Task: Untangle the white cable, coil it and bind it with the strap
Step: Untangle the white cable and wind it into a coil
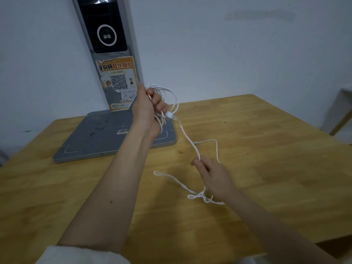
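The left hand grips several loops of the white cable, raised near the worktop's far edge. The right hand pinches a trailing strand.

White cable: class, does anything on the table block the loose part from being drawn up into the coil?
No object blocks it. The cable itself is knotted near the right hand; the left hand holds the coil.

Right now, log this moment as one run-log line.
left hand: grips coiled white cable | right hand: pinches loose strand | tail knotted on table | strap: unseen
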